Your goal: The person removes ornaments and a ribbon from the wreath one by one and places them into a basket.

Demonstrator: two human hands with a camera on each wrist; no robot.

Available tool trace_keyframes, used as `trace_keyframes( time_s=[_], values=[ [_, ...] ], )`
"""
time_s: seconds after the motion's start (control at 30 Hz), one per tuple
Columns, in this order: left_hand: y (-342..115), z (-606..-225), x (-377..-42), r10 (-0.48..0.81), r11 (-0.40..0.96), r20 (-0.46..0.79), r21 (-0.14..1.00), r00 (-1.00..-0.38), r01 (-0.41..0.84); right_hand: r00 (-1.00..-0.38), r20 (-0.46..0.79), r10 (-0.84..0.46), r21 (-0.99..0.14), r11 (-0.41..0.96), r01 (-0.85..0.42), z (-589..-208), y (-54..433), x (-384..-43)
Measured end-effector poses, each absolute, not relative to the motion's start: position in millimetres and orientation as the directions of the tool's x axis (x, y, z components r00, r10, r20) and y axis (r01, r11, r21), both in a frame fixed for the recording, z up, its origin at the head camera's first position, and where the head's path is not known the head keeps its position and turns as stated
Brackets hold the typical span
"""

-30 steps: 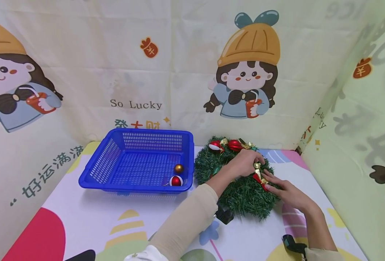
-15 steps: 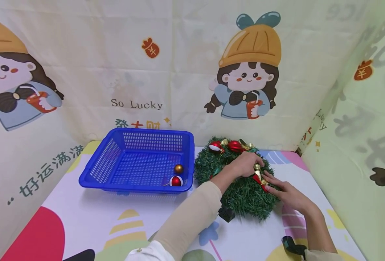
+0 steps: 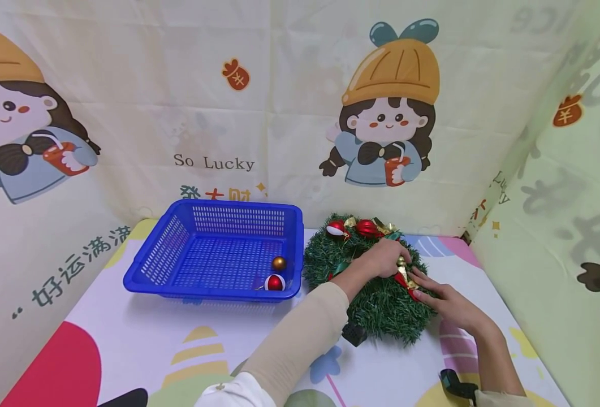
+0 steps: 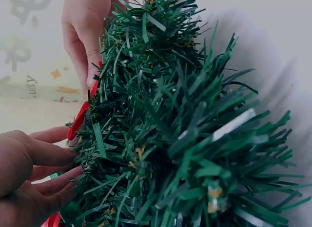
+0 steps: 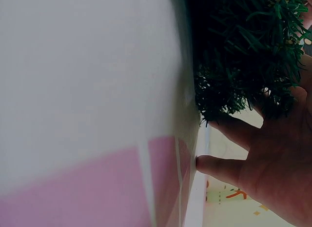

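A green tinsel Christmas wreath [image 3: 386,316] lies on the table at the right of the head view. My left hand [image 3: 378,259] reaches across it, bent fingers pinching at the upper end of a red and gold bow [image 3: 402,277] with a small gold ball. Those fingertips are partly hidden; the left wrist view shows the left hand [image 4: 29,178] with its fingers at the wreath's face. From the right side, my right hand [image 3: 449,302] rests on the wreath with fingers extended, thumb touching the bow's red lower end. In the right wrist view, the right hand's lower fingers [image 5: 222,168] spread beside the wreath's edge.
Left of the wreath stands a blue plastic basket [image 3: 142,285] holding a bronze ball [image 3: 279,263] and a red and white ball [image 3: 275,282]. More red baubles [image 3: 367,228] and gold ribbon sit on the wreath's far side. A printed cloth wall [image 3: 284,113] rises behind the table.
The left hand has shifted slightly down and toward the right hand at the bow. The right hand stays in place on the wreath; the basket and its balls are unchanged.
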State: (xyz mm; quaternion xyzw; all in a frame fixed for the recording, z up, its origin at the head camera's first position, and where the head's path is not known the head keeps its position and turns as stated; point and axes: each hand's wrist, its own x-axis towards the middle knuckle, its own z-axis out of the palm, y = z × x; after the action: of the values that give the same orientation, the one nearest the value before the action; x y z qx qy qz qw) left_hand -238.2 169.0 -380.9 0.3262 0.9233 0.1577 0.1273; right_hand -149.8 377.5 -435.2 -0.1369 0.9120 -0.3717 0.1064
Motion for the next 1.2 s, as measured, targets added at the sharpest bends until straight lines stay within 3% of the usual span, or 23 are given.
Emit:
trace_keyframes(
  time_s=[0.33, 1.2],
  values=[
    [171, -387, -242, 0.662, 0.707, -0.057, 0.380, -0.747, 0.597, -0.935, -0.069, -0.348, -0.718, 0.668, -0.196, -432, 378, -150],
    [161, -388, -244, 0.636, 0.702, -0.026, 0.435, -0.771, 0.564, -0.932, -0.080, -0.352, -0.724, 0.663, -0.188, -431, 374, -149]
  ],
)
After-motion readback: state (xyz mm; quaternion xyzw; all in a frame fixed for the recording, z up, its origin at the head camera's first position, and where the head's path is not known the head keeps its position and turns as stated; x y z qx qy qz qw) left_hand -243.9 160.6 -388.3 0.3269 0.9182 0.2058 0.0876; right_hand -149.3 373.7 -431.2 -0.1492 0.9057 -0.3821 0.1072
